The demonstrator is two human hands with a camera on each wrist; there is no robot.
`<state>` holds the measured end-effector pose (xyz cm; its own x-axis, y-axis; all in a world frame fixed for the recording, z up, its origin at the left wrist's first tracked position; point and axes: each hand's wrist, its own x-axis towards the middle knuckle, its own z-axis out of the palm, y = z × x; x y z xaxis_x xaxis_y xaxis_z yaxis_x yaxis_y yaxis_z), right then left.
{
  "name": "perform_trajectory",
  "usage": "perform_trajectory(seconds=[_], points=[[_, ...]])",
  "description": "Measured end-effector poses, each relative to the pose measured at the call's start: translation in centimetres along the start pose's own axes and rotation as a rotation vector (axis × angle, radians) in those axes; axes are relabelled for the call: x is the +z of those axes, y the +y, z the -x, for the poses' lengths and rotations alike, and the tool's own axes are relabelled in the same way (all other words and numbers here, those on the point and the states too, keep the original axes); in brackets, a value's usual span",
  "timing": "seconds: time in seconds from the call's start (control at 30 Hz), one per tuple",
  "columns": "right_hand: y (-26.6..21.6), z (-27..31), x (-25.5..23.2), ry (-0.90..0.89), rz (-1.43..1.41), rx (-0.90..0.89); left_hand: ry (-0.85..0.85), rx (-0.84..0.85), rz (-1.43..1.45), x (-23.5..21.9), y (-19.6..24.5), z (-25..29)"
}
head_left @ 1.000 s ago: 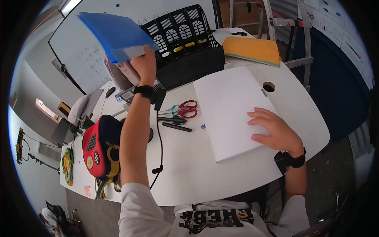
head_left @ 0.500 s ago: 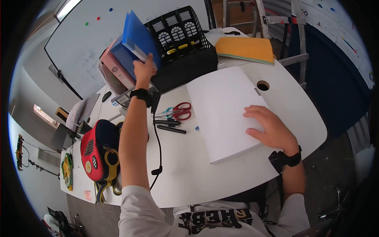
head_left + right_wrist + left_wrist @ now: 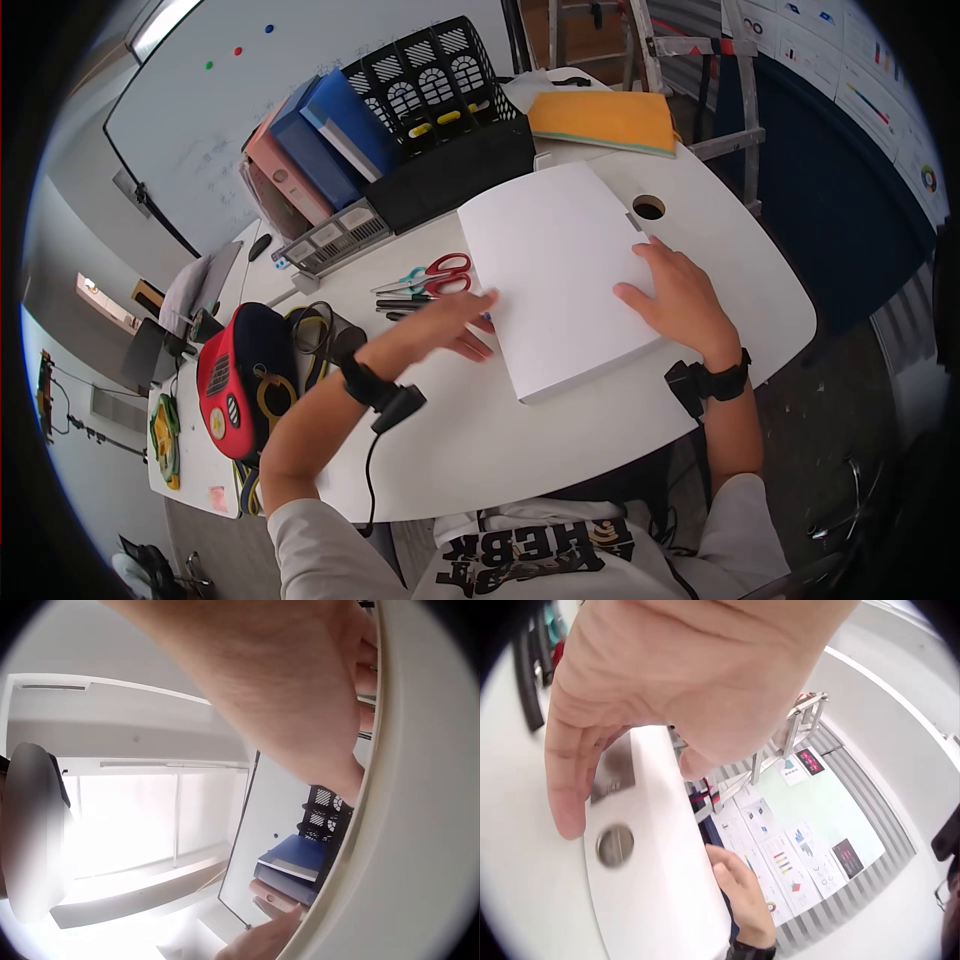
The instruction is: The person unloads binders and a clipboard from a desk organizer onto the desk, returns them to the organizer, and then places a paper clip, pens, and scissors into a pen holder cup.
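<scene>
Paper stack (image 3: 555,275): pinned flat by open right hand (image 3: 680,300); approached by open, empty left hand (image 3: 440,325). Step judged: squaring; left edge grip required next.

Readable text: shirt print only.
Black-and-white T-shirt (image 3: 540,550), seen upside down, approx. "HEBR"; whiteboard (image 3: 200,110) scribbles and wall posters (image 3: 784,862) too small to read.

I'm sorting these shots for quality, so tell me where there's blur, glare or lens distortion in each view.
Head view: strong fisheye with a dark round border; the left hand is motion-blurred, the right hand on the white paper stack is sharp. Left wrist view: the near palm is soft and fills the top. Right wrist view: the window is blown out with glare.
</scene>
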<state>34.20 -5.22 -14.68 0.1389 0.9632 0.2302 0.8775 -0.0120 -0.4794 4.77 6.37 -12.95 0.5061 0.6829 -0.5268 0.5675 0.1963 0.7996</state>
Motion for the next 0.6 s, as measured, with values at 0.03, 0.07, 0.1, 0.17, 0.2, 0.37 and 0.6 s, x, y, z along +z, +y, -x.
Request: perform_trajectory(seconds=[0.03, 0.07, 0.1, 0.17, 0.2, 0.37, 0.6], points=[[0.0, 0.1, -0.1, -0.019, -0.009, -0.048, -0.062, 0.015, 0.034, 1.0, -0.9, -0.3], [0.1, 0.3, -0.1, -0.038, -0.019, -0.094, -0.126, 0.031, 0.067, 1.6, -1.5, -0.4], [0.2, 0.3, -0.2, -0.037, -0.017, -0.1, -0.121, 0.034, 0.069, 1.9, -1.5, -0.1], [0.3, 0.4, -0.1, -0.058, 0.009, -0.116, -0.17, 0.06, 0.242, 2.3, -1.3, 0.6], [0.3, 0.3, -0.1, -0.055, 0.006, -0.125, -0.161, 0.063, 0.242, 2.4, -1.6, 0.6], [1.1, 0.0, 0.1, -0.039, -0.181, -0.129, -0.153, 0.17, 0.352, 3.0, -1.2, 0.5], [1.2, -0.9, -0.5, 0.005, -0.321, -0.092, 0.02, 0.364, 0.704, 2.5, 0.7, -0.2]])
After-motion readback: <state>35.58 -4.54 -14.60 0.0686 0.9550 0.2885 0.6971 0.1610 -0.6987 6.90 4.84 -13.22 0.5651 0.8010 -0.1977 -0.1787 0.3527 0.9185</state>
